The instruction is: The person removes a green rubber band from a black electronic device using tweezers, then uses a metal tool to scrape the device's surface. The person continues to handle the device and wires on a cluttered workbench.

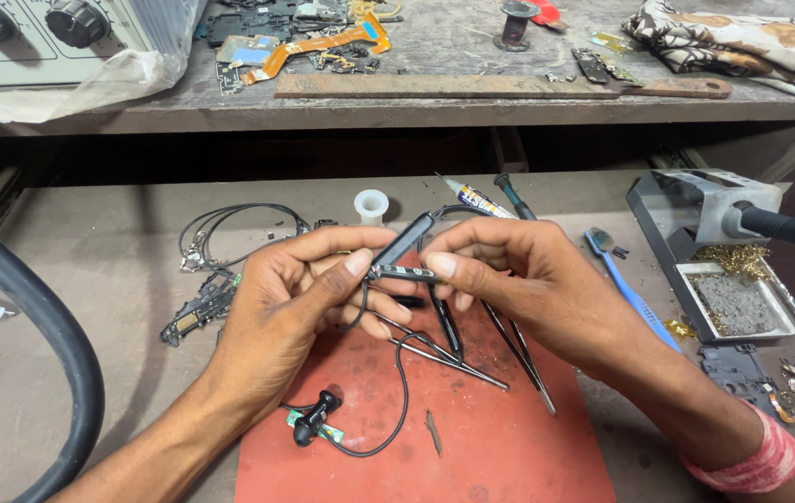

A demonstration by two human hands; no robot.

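My left hand point(300, 289) and my right hand point(518, 275) meet over a red mat point(472, 438). Both pinch a slim black control module point(404, 272) of a wired neckband earphone, thumbs on its top. A longer black neckband piece point(407, 238) angles up behind it. A thin black cable point(402, 373) loops down from the module to a black earbud point(314, 417) lying on the mat. Metal tweezers point(518, 349) and a dark pen-like tool point(447, 326) lie on the mat beneath my hands.
A soldering iron stand point(705, 219) with brass wool and a sponge tray sits at right, beside a blue toothbrush point(630, 289). Loose wires point(230, 228), a small circuit part point(195, 312), a white spool point(371, 205) and a glue tube point(474, 197) lie around. The upper shelf point(435, 107) carries parts and a cloth.
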